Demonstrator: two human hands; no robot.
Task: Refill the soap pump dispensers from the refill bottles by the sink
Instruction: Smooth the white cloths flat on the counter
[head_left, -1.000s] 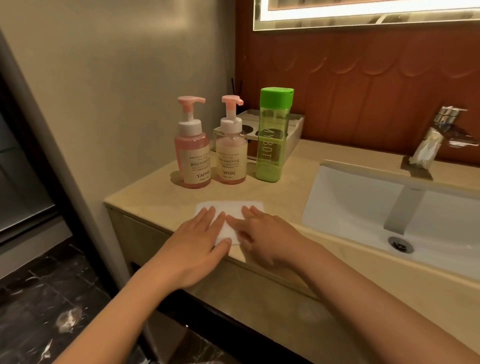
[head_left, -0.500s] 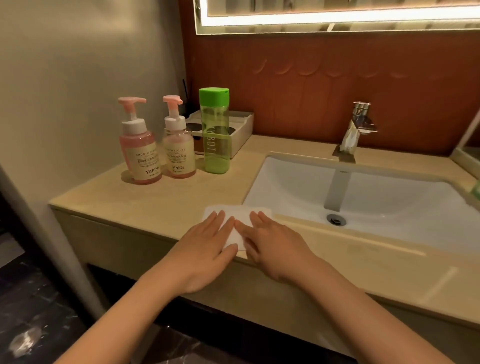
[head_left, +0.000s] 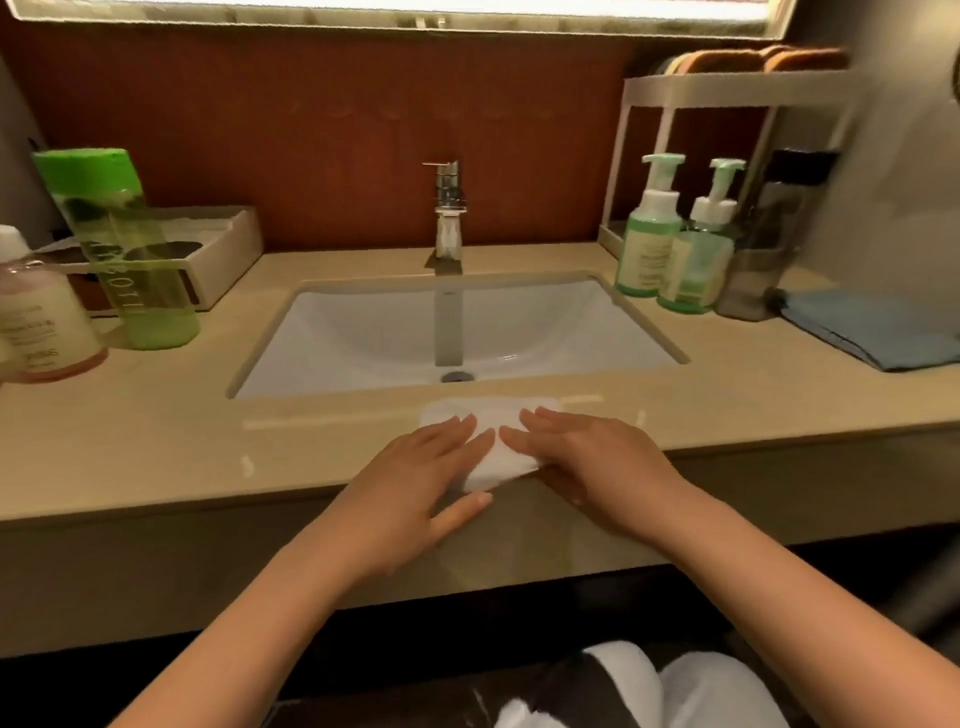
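Pink dispenser (head_left: 49, 325) and green bottle (head_left: 136, 260) upright left; green dispensers (head_left: 648, 249) (head_left: 695, 273) right

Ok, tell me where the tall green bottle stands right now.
In the head view the green bottle stands on the counter left of the sink, beside a pink pump dispenser and in front of a white tray.
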